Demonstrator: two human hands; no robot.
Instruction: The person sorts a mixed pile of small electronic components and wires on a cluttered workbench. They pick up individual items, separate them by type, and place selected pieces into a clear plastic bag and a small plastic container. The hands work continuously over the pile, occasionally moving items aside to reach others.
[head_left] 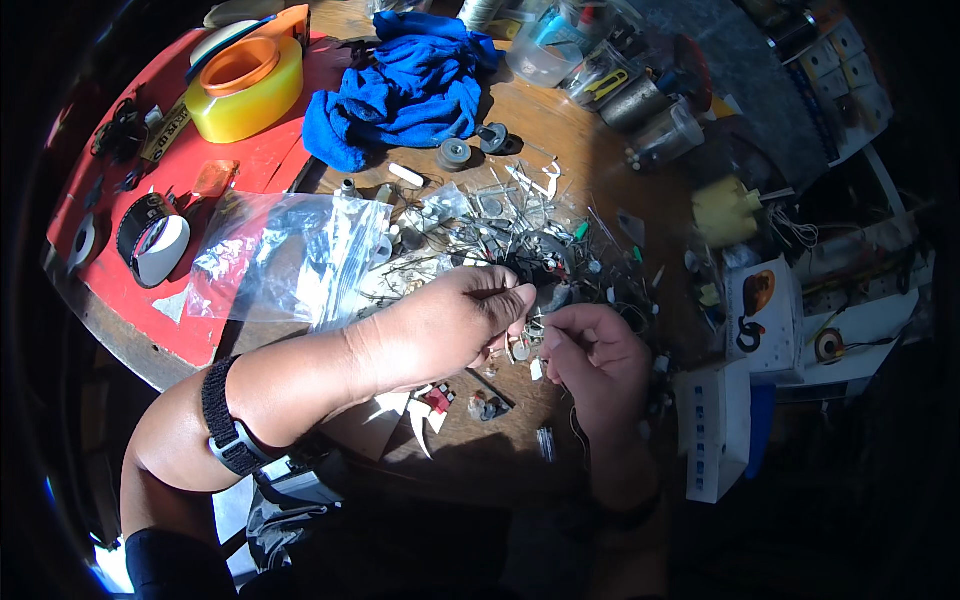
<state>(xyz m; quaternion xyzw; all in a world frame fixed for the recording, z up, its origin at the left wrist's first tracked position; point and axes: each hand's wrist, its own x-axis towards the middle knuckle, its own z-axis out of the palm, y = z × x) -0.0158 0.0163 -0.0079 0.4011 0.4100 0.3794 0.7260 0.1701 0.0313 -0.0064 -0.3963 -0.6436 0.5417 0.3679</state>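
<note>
Over a heap of small wires and component scraps, my left hand is closed with thumb and forefinger pinched together. Just to its right, my right hand is closed too, thumb against forefinger. The fingertips of both hands are close to each other. What they pinch is too small and partly hidden to name. A thin wire-like strand hangs below my right hand. Beneath the hands lie a small red piece and white scraps on the wooden table.
A clear plastic bag lies left of the heap. Behind it are a blue cloth, a yellow tape roll and a red sheet. Jars and a clear tub stand far right; white boxes are at the right edge.
</note>
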